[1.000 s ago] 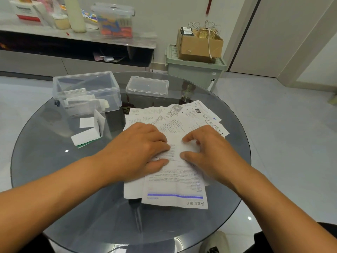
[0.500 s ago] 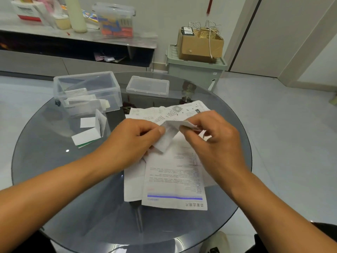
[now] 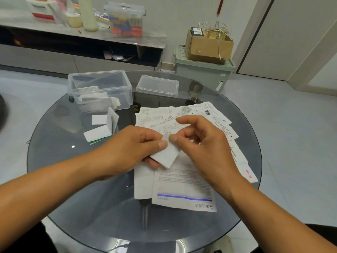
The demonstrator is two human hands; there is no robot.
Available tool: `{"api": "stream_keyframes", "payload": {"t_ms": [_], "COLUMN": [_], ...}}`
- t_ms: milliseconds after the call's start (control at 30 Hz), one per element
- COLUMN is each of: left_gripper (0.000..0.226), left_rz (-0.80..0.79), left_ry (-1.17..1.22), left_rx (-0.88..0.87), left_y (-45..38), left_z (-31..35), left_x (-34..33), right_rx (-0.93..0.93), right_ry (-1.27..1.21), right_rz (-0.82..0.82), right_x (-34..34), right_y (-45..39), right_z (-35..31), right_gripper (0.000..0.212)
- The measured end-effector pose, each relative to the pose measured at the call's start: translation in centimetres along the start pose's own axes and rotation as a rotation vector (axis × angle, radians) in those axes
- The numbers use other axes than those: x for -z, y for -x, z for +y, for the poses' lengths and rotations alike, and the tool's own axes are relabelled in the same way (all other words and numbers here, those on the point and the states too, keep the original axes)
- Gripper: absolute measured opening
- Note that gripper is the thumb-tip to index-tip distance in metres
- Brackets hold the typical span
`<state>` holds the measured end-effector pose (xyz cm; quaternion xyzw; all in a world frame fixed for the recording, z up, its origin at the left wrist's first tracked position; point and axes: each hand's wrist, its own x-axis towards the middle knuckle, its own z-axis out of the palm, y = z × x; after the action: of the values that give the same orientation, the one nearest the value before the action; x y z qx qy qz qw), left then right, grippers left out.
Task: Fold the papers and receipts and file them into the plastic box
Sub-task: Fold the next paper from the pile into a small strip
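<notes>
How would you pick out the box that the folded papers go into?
On the round glass table, look to the far left corner. The box is the deep, open clear one holding folded slips; the lid beside it is shallow and flat.

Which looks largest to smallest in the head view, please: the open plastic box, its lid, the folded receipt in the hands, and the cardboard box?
1. Open plastic box.
2. Cardboard box, though it stands farther back, so its true size is unsure.
3. Lid.
4. Folded receipt, smallest despite being nearest.
</notes>
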<state>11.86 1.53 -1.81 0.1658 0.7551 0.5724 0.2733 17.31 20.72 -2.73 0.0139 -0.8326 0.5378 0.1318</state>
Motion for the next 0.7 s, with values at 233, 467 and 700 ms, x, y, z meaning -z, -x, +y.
{"api": "stream_keyframes", "payload": {"t_ms": [233,467,700], "left_gripper": [0.016,0.024,0.016], "left_rz": [0.23,0.391,0.551], "left_ry": [-0.41,-0.861,-1.112], "left_rx": [0.026,0.256,0.096], "left_y": [0.9,3.3,3.9], "left_z": [-0.7,-1.9,-2.3], "left_x": [2.6,8.9,8.5], "right_rx": [-0.19,-0.207,-0.187], "right_ry": [0.035,0.386,0.508], "right_rz": [-0.145,-0.209,-0.251], "right_x": [-1.2,0.2,0.2], "right_y": [-0.7,0.0,0.3], "right_z": [0.3,0.4,0.0], "right_gripper": [0.018,0.017,0.025]}}
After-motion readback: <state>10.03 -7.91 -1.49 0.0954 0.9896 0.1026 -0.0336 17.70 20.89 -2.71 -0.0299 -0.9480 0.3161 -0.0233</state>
